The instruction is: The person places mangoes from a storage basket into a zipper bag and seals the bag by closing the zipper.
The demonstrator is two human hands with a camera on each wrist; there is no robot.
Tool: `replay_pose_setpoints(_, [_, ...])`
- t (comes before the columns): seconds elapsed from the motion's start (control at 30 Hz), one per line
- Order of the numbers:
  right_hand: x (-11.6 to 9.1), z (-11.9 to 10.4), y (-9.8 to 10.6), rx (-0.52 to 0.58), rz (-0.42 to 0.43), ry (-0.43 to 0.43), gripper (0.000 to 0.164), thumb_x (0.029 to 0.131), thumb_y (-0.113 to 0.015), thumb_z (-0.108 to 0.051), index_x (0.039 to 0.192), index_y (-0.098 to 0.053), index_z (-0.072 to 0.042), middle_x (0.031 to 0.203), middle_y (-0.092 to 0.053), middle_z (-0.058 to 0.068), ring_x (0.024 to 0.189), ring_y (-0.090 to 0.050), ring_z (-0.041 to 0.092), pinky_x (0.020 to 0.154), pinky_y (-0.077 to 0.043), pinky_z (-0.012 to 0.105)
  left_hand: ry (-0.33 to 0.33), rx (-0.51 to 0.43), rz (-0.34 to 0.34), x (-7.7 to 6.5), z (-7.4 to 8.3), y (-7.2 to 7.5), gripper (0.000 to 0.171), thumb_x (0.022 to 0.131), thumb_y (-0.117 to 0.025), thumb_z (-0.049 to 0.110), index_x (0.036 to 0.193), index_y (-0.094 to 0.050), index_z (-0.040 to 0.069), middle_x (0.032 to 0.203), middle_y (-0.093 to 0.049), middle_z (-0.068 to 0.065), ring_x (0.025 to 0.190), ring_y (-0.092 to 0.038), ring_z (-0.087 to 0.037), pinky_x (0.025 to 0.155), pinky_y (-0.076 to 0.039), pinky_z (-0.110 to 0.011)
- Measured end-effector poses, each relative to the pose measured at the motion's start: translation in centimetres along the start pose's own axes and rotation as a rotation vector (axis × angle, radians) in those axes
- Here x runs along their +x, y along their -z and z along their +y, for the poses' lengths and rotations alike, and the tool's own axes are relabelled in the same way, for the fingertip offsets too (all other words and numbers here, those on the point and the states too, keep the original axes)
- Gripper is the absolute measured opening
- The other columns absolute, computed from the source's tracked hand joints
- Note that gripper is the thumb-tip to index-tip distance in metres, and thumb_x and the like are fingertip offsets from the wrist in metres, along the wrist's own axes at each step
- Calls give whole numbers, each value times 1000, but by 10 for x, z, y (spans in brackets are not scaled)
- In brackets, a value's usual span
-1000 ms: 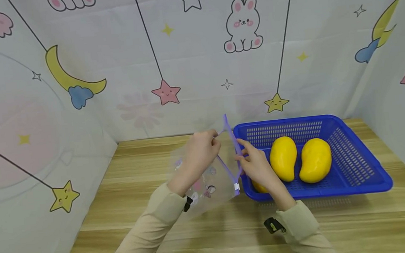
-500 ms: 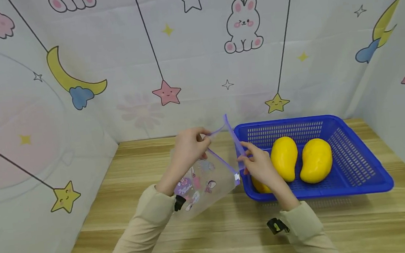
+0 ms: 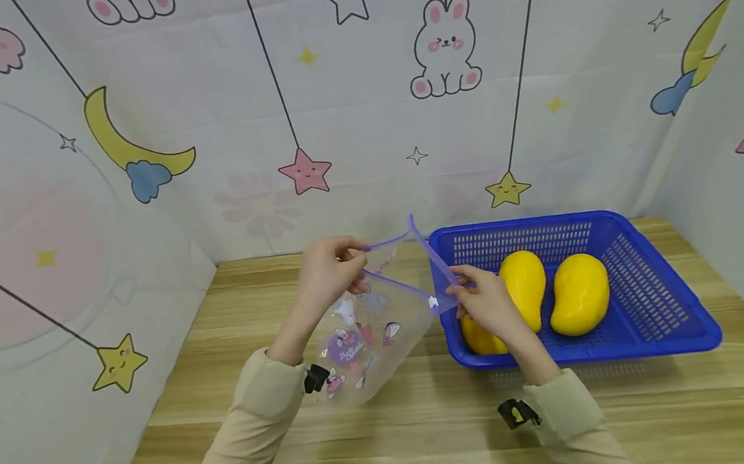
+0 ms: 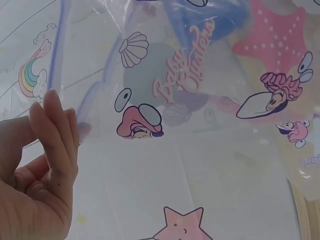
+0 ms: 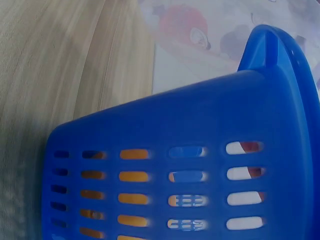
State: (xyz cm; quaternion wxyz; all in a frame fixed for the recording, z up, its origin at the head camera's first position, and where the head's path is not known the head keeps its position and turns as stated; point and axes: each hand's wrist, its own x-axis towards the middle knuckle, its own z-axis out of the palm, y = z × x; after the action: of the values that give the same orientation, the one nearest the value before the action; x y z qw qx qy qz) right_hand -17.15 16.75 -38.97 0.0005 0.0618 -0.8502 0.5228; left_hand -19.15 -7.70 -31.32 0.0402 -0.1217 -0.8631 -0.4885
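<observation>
A clear zip bag with a purple mouth strip and cartoon prints hangs between my two hands, its mouth spread apart. My left hand pinches the left edge of the mouth. On the other side, my right hand pinches the right strip close to the white slider. In the left wrist view, the left fingers meet at the purple strip. Three yellow mangoes lie in the blue basket: a middle mango, a right mango and a left mango partly behind my right hand.
The blue basket stands on the wooden table at the right. Its slotted side wall fills much of the right wrist view. Behind and at both sides hangs a printed cloth.
My left hand has moved left, pulling its edge of the bag along, so the mouth gapes wider. The right hand has shifted slightly right and down with its strip. The mangoes stay put.
</observation>
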Motion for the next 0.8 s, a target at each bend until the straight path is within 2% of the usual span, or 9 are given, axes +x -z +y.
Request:
replay_pose_setpoints(0.23, [1, 1, 5, -4, -12, -16, 31, 94, -56, -4, 123, -58, 6, 98, -64, 23, 57, -62, 17, 52, -54, 23, 7, -19, 36, -3, -5, 8, 22, 87, -56, 4, 102, -71, 0, 61, -65, -12, 42, -61, -13, 47, -57, -35])
replay_pose_setpoints(0.37, [2, -1, 5, 9, -13, -17, 29, 93, -56, -3, 120, -60, 7, 95, -64, 23, 59, -62, 22, 52, -54, 23, 7, -24, 27, -3, -6, 6, 19, 88, -57, 5, 100, -71, -1, 61, -66, -13, 42, -62, -13, 46, -57, -33])
replay_pose_setpoints(0.6, [4, -3, 3, 9, -11, 7, 27, 93, -56, -5, 117, -61, 6, 92, -64, 22, 58, -62, 22, 54, -56, 26, -2, -54, 6, -1, -3, -4, 18, 87, -57, 4, 98, -71, -2, 62, -67, -15, 41, -62, -12, 49, -58, -38])
replay_pose_setpoints(0.8, [4, -7, 2, -22, -15, 27, 27, 93, -56, -6, 117, -62, 5, 90, -65, 21, 63, -64, 33, 56, -57, 35, 4, -86, -26, 1, -3, -8, 21, 89, -56, 5, 102, -70, -3, 64, -69, -17, 43, -63, -13, 54, -58, -47])
